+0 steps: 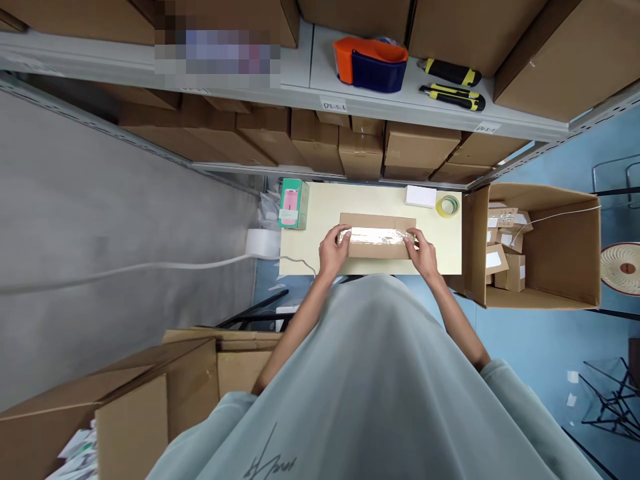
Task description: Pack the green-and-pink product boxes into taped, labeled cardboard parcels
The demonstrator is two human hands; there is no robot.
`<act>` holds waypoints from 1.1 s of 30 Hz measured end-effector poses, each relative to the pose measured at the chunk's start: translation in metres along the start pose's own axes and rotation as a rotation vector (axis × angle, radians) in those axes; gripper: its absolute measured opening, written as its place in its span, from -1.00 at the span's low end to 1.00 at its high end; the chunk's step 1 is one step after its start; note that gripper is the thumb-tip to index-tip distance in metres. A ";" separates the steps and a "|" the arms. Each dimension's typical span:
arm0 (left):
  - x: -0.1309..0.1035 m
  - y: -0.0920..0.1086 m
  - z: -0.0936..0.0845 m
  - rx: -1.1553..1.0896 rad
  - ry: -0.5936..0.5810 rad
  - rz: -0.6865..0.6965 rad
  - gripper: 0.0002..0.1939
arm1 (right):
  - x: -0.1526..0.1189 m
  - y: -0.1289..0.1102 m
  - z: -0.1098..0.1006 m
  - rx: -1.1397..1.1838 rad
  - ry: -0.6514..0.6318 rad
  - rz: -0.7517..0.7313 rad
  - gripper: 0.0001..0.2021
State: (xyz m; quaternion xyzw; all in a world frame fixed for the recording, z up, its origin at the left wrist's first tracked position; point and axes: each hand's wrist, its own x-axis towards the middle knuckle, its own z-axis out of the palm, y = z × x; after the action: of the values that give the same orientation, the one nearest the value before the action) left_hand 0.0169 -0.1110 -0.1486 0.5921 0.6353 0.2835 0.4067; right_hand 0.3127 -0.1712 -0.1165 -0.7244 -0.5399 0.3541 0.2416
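Observation:
A flat brown cardboard piece [379, 251] lies on the pale yellow table [320, 200] in front of me. Across it runs a shiny strip of clear tape [377, 236], which reflects the light. My left hand [334, 250] pinches the strip at its left end, thumb on top. At the right end, my right hand [421, 252] has its thumb and fingers closed on the same strip. Whether the strip is fully stuck down cannot be made out. A roll of tape [447, 206] and a white box [421, 196] sit at the table's back right.
A green box [294, 204] stands at the table's back left. Right of the table, a large open carton [560, 267] holds several small boxes. The shelf [320, 97] above bears an orange-blue tape dispenser [371, 65] and cutters [453, 98]. A white cable [175, 267] reaches the table's left side.

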 end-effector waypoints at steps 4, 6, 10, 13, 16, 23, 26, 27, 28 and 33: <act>-0.001 -0.005 0.006 0.033 0.043 -0.038 -0.52 | 0.008 -0.003 0.002 -0.067 0.011 -0.017 -0.48; 0.004 -0.012 0.011 -0.009 0.063 -0.055 -0.40 | 0.011 -0.004 0.005 -0.104 0.009 -0.023 -0.48; 0.018 -0.027 0.020 -0.145 0.025 -0.108 -0.23 | 0.013 -0.006 0.010 -0.156 0.025 -0.026 -0.47; 0.030 -0.034 0.025 -0.184 -0.038 -0.117 -0.24 | 0.020 -0.004 0.010 -0.153 0.026 -0.036 -0.48; 0.042 -0.038 0.032 -0.188 -0.021 -0.124 -0.28 | 0.037 0.001 0.011 -0.159 0.032 -0.043 -0.48; 0.047 -0.055 0.053 -0.217 -0.012 -0.228 -0.42 | 0.056 0.020 0.028 -0.210 -0.065 0.013 -0.52; 0.044 -0.062 0.056 -0.229 -0.007 -0.211 -0.39 | 0.050 0.024 0.031 -0.181 -0.051 0.012 -0.52; 0.043 -0.063 0.056 -0.223 -0.013 -0.202 -0.38 | 0.049 0.025 0.031 -0.171 -0.044 0.010 -0.53; 0.043 -0.064 0.056 -0.213 -0.018 -0.198 -0.36 | 0.048 0.025 0.031 -0.167 -0.038 0.007 -0.53; 0.042 -0.065 0.059 -0.180 0.025 -0.241 -0.35 | 0.053 0.022 0.029 -0.252 -0.053 0.034 -0.54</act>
State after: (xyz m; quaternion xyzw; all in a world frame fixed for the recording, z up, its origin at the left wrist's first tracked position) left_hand 0.0350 -0.0862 -0.2408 0.4691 0.6787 0.2961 0.4813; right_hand 0.3121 -0.1280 -0.1646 -0.7484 -0.5742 0.3062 0.1283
